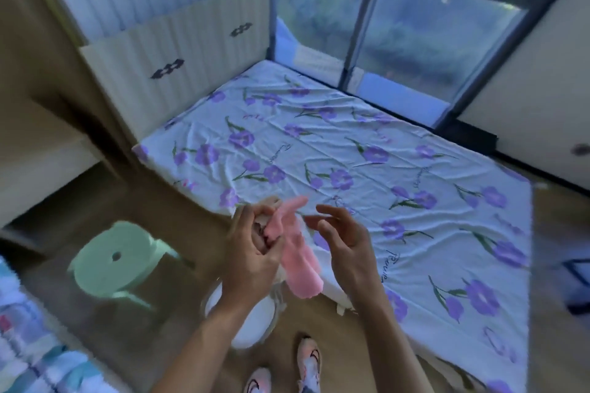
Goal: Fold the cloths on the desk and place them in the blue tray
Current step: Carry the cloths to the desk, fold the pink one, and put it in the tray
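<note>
A pink cloth [297, 252] hangs bunched in the air over the near corner of a surface covered by a white sheet with purple flowers [367, 169]. My left hand [252, 246] grips the cloth's upper part, together with a paler piece of fabric tucked in the fist. Just to the right of the cloth, my right hand [344, 242] hovers with loosely spread fingers and holds nothing. No blue tray shows clearly in this view.
A pale green round stool [115, 262] stands on the wooden floor at the left. A white round container [255, 319] sits below my hands. A cream panel [191, 51] backs the covered surface, and a window [415, 25] lies beyond. My feet [287, 370] are at the bottom.
</note>
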The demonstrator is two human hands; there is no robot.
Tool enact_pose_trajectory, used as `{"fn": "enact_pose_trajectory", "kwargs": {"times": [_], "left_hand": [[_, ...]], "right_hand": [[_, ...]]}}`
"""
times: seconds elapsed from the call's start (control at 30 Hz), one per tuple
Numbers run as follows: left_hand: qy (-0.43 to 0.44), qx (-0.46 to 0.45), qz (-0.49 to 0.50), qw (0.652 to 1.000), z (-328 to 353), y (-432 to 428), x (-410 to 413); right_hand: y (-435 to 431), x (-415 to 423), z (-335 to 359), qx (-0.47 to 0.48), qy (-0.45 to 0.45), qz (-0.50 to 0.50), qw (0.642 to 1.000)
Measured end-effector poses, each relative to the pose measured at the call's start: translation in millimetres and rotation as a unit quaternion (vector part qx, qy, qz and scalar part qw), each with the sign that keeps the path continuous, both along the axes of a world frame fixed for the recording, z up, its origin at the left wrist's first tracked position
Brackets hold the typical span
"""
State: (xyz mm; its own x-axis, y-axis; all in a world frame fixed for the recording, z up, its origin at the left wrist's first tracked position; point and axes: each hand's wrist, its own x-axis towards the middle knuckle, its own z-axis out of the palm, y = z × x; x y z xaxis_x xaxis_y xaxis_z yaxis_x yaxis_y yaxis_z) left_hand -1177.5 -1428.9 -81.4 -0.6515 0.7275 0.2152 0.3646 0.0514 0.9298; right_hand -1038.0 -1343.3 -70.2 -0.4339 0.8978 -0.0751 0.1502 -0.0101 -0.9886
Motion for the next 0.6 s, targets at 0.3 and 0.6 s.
{"fn": "enact_pose_trajectory", "kwargs": {"times": [0.3,0.6], "left_hand": [[0.006,0.004,-0.173,0.985,32,41,67],[0.042,0.034,-0.295,0.954,63,70,213]], "right_hand": [[4,110,26,0.016,-0.020,-0.175,0.984],[-18,270,38,0.029,-0.026,-0.312,0.949]]}}
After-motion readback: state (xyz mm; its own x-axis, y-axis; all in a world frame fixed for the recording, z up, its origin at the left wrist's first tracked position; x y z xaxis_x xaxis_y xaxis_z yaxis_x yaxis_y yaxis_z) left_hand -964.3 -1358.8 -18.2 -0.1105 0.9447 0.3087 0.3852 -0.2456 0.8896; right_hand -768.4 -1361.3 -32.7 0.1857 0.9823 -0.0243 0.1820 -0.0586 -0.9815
